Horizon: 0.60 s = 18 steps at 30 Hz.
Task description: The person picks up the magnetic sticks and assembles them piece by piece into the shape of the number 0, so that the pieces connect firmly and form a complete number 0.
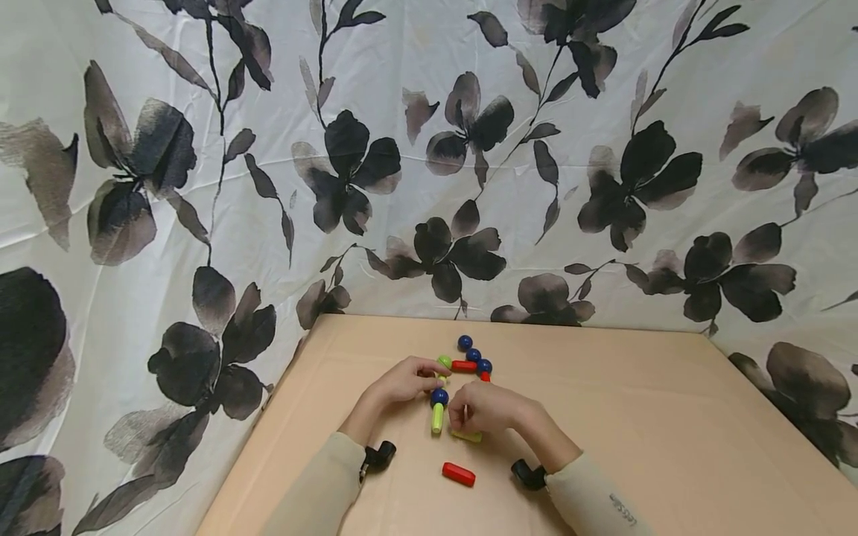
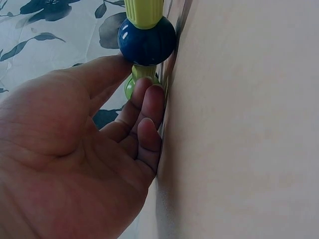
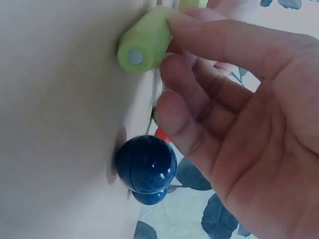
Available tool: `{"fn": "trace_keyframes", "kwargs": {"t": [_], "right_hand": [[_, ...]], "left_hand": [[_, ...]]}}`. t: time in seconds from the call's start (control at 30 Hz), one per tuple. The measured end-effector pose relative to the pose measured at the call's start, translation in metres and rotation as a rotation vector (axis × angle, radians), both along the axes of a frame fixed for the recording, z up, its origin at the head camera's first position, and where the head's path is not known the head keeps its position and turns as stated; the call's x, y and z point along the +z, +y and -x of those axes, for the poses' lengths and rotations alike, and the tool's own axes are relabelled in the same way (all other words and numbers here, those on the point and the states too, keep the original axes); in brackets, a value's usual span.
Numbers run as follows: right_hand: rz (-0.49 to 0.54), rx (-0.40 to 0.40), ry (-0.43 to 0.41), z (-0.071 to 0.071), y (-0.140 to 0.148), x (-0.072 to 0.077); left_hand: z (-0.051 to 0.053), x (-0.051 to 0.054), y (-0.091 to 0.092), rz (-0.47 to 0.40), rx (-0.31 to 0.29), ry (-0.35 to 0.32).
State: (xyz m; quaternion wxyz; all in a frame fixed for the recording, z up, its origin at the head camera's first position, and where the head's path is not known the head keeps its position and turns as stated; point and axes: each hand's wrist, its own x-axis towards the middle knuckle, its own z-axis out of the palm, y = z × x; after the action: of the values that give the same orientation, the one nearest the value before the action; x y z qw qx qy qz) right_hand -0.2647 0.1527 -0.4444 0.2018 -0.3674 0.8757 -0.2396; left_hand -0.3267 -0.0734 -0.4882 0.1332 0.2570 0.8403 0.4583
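Observation:
Magnetic sticks and balls are joined in a figure on the board. My left hand (image 1: 406,381) pinches a short yellow-green stick (image 2: 143,72) between a blue ball (image 2: 147,42) and a green ball (image 1: 445,362). Another yellow-green stick (image 1: 437,419) extends from that blue ball towards me. Close by on the right, my right hand (image 1: 491,408) pinches a separate yellow-green stick (image 3: 144,42) between thumb and finger, low over the board; its magnetic end faces the right wrist camera. A red stick (image 1: 464,366) joins the green ball to another blue ball (image 1: 484,365).
A loose red stick (image 1: 459,474) lies nearer me on the tan board (image 1: 643,417). Two more blue balls (image 1: 465,342) sit at the far end of the figure. Part of another red stick (image 1: 485,377) shows behind my right hand. A floral cloth (image 1: 442,186) hangs behind the board.

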Motion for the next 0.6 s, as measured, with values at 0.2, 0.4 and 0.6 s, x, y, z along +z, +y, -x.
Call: {"fn": "trace_keyframes", "kwargs": {"t": [0.2, 0.4, 0.6], "right_hand": [[-0.032, -0.041, -0.075, -0.0026, 0.0010, 0.0033], [-0.030, -0.037, -0.085, -0.0021, 0.0021, 0.0040], [0.004, 0.018, -0.101, 0.0019, 0.0080, 0.0059]], "left_hand": [[0.0003, 0.0006, -0.0012, -0.004, 0.003, -0.020], [0.0009, 0.0014, -0.0012, -0.002, 0.000, -0.009], [0.0010, 0.0009, -0.0012, 0.010, -0.002, 0.005]]}}
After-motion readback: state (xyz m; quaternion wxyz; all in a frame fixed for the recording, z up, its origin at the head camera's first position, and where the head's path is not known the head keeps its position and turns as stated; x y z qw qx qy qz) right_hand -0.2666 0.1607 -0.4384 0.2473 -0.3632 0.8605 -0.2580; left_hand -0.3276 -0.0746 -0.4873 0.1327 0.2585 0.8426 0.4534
